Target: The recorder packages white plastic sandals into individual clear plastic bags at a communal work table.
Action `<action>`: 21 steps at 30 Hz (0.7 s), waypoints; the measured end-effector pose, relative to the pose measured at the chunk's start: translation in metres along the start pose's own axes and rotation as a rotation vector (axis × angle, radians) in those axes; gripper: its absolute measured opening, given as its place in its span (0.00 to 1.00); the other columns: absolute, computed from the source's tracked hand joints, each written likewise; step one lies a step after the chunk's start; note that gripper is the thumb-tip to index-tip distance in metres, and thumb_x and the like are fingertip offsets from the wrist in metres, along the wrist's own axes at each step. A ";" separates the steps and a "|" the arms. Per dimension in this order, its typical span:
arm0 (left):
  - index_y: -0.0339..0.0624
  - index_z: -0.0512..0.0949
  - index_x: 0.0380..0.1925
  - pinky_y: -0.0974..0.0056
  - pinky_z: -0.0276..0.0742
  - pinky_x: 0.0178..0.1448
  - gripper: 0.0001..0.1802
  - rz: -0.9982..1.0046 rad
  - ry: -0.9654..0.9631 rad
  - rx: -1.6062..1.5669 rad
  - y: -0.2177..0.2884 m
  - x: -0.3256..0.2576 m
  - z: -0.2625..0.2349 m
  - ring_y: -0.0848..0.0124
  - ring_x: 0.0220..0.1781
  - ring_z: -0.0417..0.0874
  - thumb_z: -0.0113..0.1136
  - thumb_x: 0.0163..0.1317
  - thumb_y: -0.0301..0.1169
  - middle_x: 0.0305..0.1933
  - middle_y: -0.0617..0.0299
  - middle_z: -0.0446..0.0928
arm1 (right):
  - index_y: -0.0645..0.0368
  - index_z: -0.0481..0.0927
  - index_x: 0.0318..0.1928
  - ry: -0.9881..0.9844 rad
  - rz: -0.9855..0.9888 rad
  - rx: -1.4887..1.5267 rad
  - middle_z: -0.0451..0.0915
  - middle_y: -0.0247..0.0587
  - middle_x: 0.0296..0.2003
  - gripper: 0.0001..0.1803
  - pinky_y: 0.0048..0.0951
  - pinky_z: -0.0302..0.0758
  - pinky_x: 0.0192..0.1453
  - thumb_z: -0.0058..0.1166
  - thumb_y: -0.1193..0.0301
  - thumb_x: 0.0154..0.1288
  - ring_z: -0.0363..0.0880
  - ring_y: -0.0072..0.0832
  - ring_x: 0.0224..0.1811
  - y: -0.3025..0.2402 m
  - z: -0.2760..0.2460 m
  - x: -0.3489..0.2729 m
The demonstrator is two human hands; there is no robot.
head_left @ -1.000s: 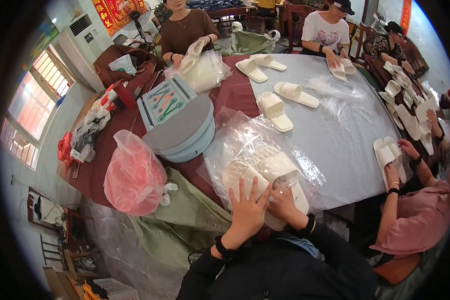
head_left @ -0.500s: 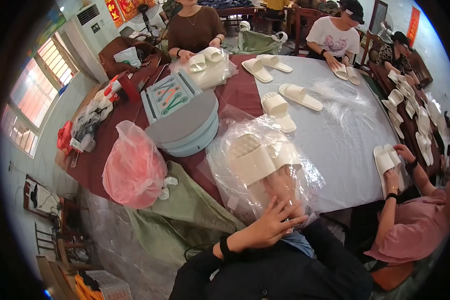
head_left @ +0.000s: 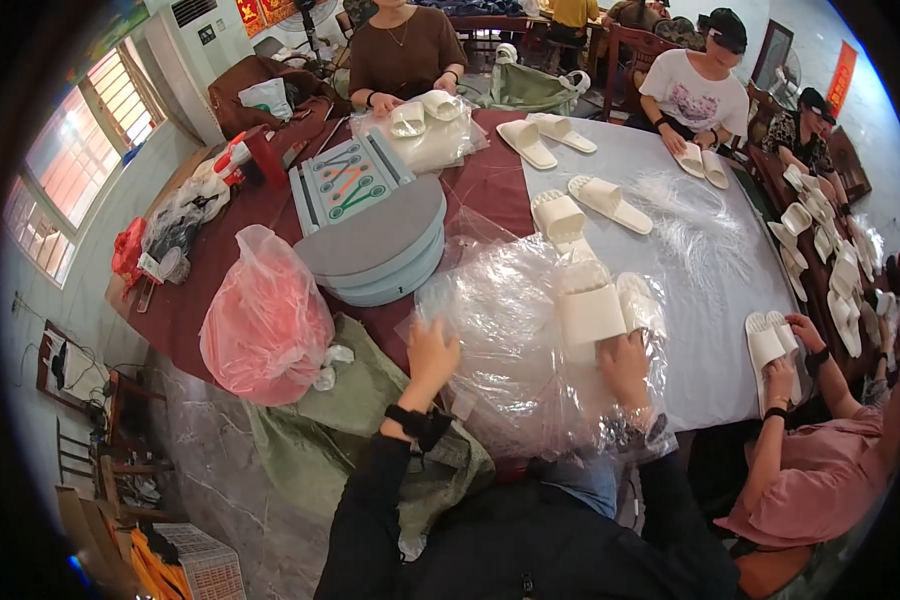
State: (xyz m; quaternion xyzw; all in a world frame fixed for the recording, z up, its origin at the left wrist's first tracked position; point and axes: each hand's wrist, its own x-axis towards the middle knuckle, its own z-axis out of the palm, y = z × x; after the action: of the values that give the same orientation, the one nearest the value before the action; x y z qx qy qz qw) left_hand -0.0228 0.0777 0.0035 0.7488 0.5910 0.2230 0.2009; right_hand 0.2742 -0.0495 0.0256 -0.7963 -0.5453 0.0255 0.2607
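My right hand (head_left: 627,370) is inside a clear plastic bag and closed around the heel end of a pair of cream slippers (head_left: 590,315). The slippers lie side by side, toes away from me, with the film over them. At the left edge of the clear plastic bags (head_left: 500,340), my left hand (head_left: 432,352) has its fingers bent onto the film. The glossy sheets overlap, so where one bag ends and another begins is hard to make out. Just beyond lie another cream slipper (head_left: 557,215) and one (head_left: 610,203) to its right.
A grey-blue half-round case (head_left: 375,250) and a pink bundle in plastic (head_left: 268,315) stand left on the maroon cloth (head_left: 485,190). Green sacking (head_left: 370,420) hangs at the front edge. Co-workers handle slippers opposite and at right; loose clear film (head_left: 695,225) lies on the grey cover.
My left hand has moved from beside my right wrist to the left edge of the bags. My right hand and the slippers in the bag have shifted right.
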 end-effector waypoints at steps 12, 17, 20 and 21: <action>0.51 0.71 0.55 0.53 0.63 0.61 0.30 -0.370 -0.008 -0.316 -0.013 0.056 0.020 0.47 0.57 0.68 0.61 0.47 0.37 0.58 0.44 0.68 | 0.64 0.74 0.39 -0.030 0.060 0.035 0.71 0.59 0.36 0.16 0.49 0.67 0.47 0.53 0.63 0.60 0.71 0.54 0.41 0.030 0.006 0.017; 0.58 0.72 0.56 0.52 0.66 0.59 0.30 -0.433 0.182 0.207 -0.009 0.043 0.021 0.47 0.56 0.68 0.61 0.47 0.34 0.59 0.47 0.67 | 0.64 0.74 0.36 -0.070 0.067 0.071 0.71 0.58 0.35 0.15 0.49 0.67 0.46 0.53 0.62 0.61 0.71 0.53 0.40 0.027 0.022 0.015; 0.51 0.74 0.54 0.54 0.68 0.58 0.29 -0.401 0.108 -0.112 -0.021 0.050 0.028 0.48 0.55 0.70 0.60 0.46 0.32 0.54 0.47 0.69 | 0.64 0.73 0.37 -0.078 0.072 0.061 0.71 0.59 0.36 0.16 0.48 0.67 0.46 0.53 0.62 0.61 0.71 0.54 0.40 0.024 0.020 0.014; 0.46 0.75 0.52 0.55 0.68 0.57 0.27 -0.332 0.114 -0.138 -0.032 0.054 0.031 0.49 0.53 0.71 0.59 0.46 0.31 0.50 0.46 0.70 | 0.64 0.73 0.38 -0.094 0.070 0.067 0.71 0.59 0.36 0.16 0.48 0.68 0.46 0.53 0.62 0.61 0.71 0.54 0.40 0.022 0.019 0.014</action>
State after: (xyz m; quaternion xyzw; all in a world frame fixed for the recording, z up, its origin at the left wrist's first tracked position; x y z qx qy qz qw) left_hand -0.0196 0.1359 -0.0348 0.6115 0.7003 0.2686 0.2520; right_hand 0.2921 -0.0354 0.0027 -0.8035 -0.5277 0.0902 0.2606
